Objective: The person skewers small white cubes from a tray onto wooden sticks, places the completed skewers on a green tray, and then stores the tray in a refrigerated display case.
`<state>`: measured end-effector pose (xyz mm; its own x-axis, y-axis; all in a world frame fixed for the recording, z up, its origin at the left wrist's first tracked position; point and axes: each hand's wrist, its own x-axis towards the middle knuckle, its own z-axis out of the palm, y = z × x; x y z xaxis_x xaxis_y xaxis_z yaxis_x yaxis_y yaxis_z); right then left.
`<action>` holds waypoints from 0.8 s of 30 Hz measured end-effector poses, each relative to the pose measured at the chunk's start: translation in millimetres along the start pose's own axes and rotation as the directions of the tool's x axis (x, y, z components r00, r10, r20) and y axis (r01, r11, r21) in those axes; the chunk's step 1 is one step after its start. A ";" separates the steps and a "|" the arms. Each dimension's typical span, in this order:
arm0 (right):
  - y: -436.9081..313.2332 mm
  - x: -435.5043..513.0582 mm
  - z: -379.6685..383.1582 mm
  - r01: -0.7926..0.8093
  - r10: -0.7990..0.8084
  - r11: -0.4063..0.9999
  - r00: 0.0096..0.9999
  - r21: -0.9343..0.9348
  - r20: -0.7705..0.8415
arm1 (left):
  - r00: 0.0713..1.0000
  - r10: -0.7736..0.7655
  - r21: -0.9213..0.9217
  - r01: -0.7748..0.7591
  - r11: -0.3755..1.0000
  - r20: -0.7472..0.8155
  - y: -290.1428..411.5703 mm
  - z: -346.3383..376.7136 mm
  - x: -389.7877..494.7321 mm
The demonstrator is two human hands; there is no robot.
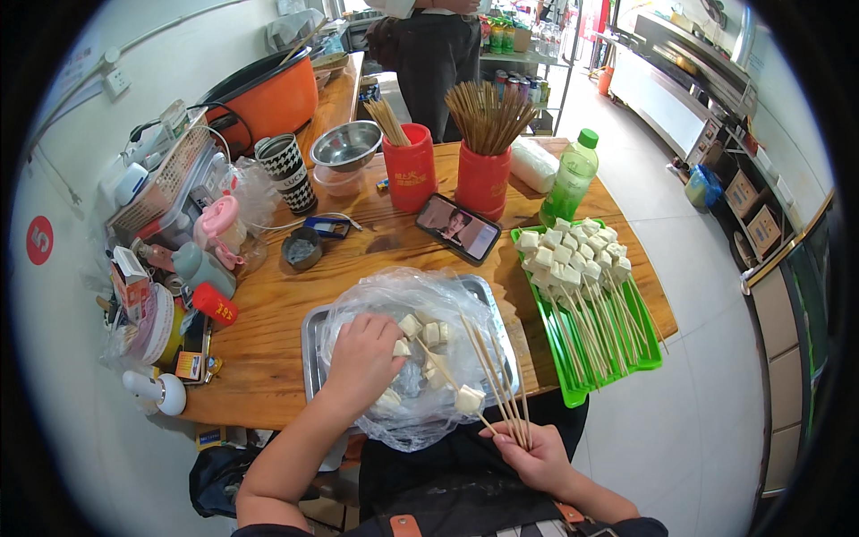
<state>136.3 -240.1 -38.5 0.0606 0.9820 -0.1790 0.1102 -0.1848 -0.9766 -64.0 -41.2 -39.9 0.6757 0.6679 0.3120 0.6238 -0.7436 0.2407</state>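
Observation:
My right hand [530, 456] grips several thin wooden skewers [495, 376] at the table's front edge. One of them slants up to the left with a white cube [469, 399], which looks like tofu, threaded on it. My left hand [366, 356] reaches into an open clear plastic bag [349, 295] on a metal tray [313, 346]. Its fingertips are at a pale cube [400, 348]; more cubes [435, 333] lie beside it in the bag. At the right, a green plastic tray [570, 393] bears a pile of skewered white cubes [570, 258], sticks towards me.
Two red containers [411, 168] of sticks, a phone [459, 228], a green-capped bottle [570, 176], a dark round dish [301, 248] and a houndstooth tumbler [287, 173] stand or lie beyond the bag. Cluttered goods line the left wall. A person [436, 60] stands behind the table.

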 end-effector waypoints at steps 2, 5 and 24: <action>1.1 -1.0 -1.2 0.010 -0.010 1.000 1.000 -0.025 0.009 | 0.989 -0.135 -0.211 0.144 0.967 0.054 0.8 -4.8 -3.6; 2.1 -1.4 -1.0 0.018 -0.017 0.999 0.999 -0.045 0.031 | 0.892 -0.373 -0.701 0.437 0.564 0.256 -0.8 -8.9 -9.8; -2.5 -0.3 2.2 0.104 -0.096 0.984 0.994 -0.142 0.061 | 0.797 -0.299 -0.821 0.381 -0.425 0.524 -0.1 -14.5 -17.4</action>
<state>133.8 -239.8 -36.3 -0.0104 0.9958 -0.0909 0.2559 -0.0853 -0.9629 -81.5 -53.3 -32.0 0.5582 0.7716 -0.3052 -0.3301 0.5440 0.7714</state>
